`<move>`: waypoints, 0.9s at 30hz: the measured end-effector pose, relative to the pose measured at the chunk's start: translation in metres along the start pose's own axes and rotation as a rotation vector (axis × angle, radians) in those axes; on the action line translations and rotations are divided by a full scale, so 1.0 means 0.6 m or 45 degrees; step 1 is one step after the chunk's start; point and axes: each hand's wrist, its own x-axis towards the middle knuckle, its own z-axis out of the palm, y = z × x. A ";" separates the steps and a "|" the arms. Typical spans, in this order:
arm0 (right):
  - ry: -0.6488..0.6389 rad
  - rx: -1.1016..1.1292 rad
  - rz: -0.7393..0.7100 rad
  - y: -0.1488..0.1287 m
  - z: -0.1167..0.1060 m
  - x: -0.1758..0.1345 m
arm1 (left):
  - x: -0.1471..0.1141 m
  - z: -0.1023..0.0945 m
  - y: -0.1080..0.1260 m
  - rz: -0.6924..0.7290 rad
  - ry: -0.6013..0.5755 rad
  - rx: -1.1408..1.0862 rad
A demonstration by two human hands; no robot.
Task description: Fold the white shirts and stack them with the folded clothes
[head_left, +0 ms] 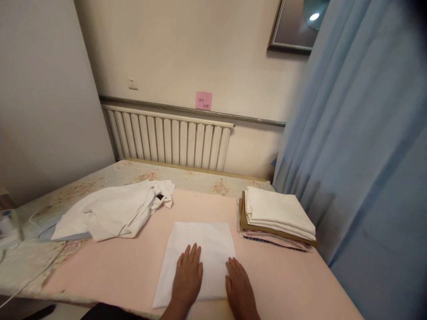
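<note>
A white folded cloth (210, 240) lies flat on the pink sheet near the front of the bed or table. My left hand (188, 273) rests palm down on its left half, fingers stretched out. At the cloth's right edge, my right hand (238, 280) lies flat with its fingers extended, partly on the cloth and partly on the sheet. Neither hand grips anything. To the right stands a stack of folded cloths (278, 211), white on top with brown, pink and dark checked layers below. A crumpled white garment (116, 209) lies loosely at the left.
The pink sheet (110, 266) covers part of a floral cover (220, 186). Behind it are a white radiator (173, 135) and a wall with a pink note (203, 100). A blue curtain (333, 155) hangs along the right side. A pale cord (33, 280) runs at the left edge.
</note>
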 end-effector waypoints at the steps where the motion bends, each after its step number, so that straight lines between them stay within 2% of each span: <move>1: -0.002 -0.002 -0.003 0.000 0.000 0.000 | 0.000 0.000 0.000 0.001 -0.002 -0.001; 15: 0.035 0.040 -0.002 0.000 -0.001 0.001 | -0.001 0.004 -0.002 0.012 0.040 -0.001; 27: -0.005 0.053 0.017 -0.003 -0.005 0.003 | 0.000 0.003 -0.002 -0.002 -0.004 -0.019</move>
